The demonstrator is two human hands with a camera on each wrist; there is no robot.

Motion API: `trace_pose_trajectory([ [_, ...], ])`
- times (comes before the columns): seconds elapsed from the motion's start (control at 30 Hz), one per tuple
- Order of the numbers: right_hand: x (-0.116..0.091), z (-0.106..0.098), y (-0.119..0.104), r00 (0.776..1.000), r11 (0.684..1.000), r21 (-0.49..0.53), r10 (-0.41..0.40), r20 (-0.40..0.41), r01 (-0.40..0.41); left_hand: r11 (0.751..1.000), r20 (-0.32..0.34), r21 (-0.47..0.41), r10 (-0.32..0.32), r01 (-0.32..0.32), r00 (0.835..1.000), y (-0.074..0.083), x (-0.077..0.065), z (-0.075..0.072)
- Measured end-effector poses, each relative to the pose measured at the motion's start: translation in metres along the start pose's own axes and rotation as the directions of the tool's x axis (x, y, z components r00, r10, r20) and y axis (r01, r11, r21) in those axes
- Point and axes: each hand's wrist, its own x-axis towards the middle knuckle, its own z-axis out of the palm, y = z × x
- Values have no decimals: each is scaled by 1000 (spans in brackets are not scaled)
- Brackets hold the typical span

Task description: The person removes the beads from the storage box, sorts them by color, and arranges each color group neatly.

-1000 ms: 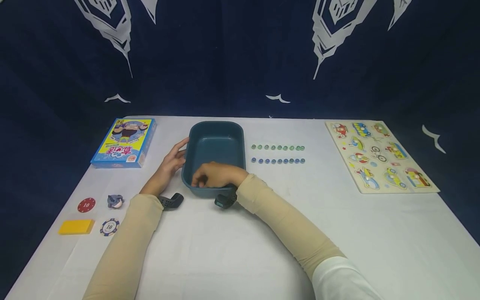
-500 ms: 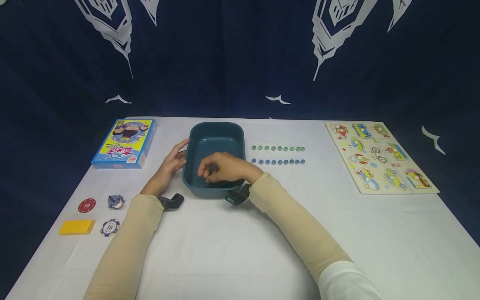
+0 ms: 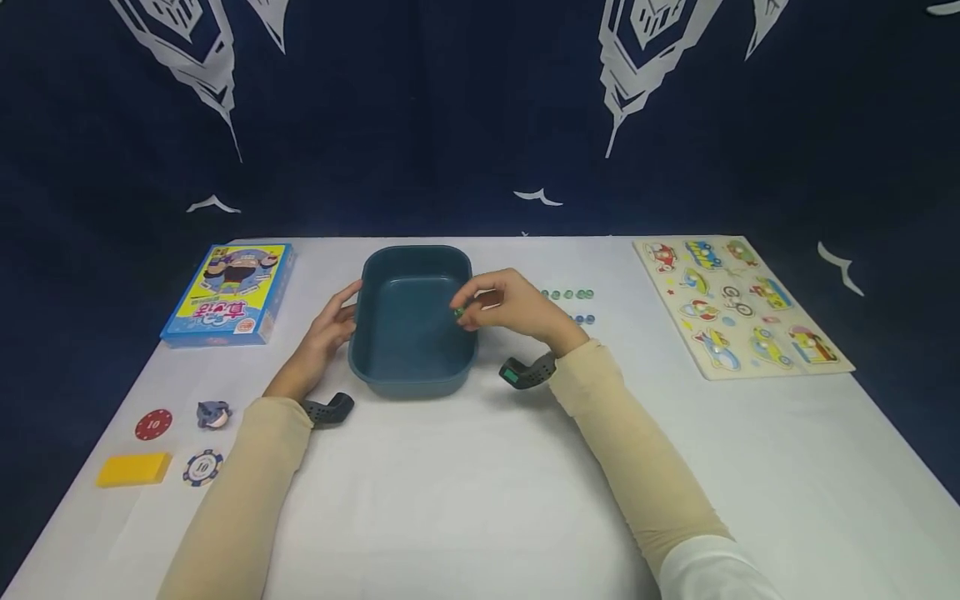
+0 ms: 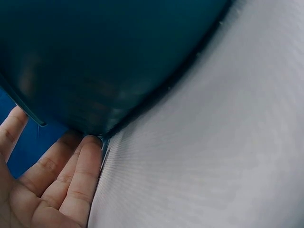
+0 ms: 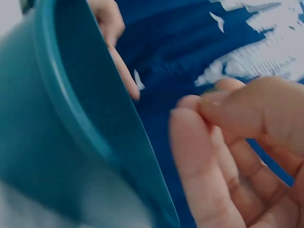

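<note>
A dark teal plastic bin [image 3: 412, 388] stands on the white-covered table. My left hand [image 3: 318, 343] rests on its left side, and the left wrist view shows straight fingers [image 4: 83, 175] touching the outer wall. Over the bin's right rim, my right hand [image 3: 517, 307] pinches a small green marble [image 3: 459, 312] between thumb and fingertips. In the right wrist view the fingers mostly hide that marble. To the right of the bin lie a row of green marbles [image 3: 569, 294] and a row of blue marbles [image 3: 588, 319], both partly hidden behind my right hand.
A blue-and-yellow box [image 3: 228, 292] lies at the back left. Near my left forearm are a red chip [image 3: 153, 424], a shark figure [image 3: 213, 414], a yellow block [image 3: 133, 469] and a blue-white chip [image 3: 202, 467]. A picture puzzle board [image 3: 738, 308] lies at the right.
My right hand has risen from inside the bin and moved right to its rim, with a green marble now showing at the fingertips. My left hand stays against the bin. The head view shifted slightly.
</note>
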Motion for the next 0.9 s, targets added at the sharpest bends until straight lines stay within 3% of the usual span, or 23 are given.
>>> trace_pose_trajectory([
  [0.1, -6, -16, 7, 983, 1000, -14, -15, -181, 13, 1000, -2, -6, -6, 6, 1000, 2, -1, -1],
  [0.17, -10, -28, 15, 950, 1000, -19, -23, -311, 19, 1000, -2, -9, -13, 13, 1000, 2, -1, -1],
  [0.23, -16, -39, 23, 902, 1000, -8, -26, -431, 25, 1000, 1, -8, -16, 16, 1000, 3, -1, 0],
  [0.4, -35, -65, 38, 748, 1000, 14, 2, -663, 10, 1000, 2, -1, -16, 16, 1000, 2, -2, 1],
  [0.5, -45, -78, 46, 664, 999, 19, 32, -747, -26, 1000, 0, -11, -13, 13, 1000, 2, -3, 1],
  [0.6, -54, -88, 56, 599, 997, 11, 51, -799, -70, 1000, -2, -16, -7, 7, 1000, 3, -3, 1],
  [0.8, -72, -106, 82, 490, 973, -41, 78, -868, -227, 1000, 1, -11, -12, 12, 1000, 3, -3, 3],
  [0.9, -80, -112, 92, 449, 952, -68, 77, -890, -299, 1000, 6, -6, -20, 20, 1000, 3, -3, 3],
])
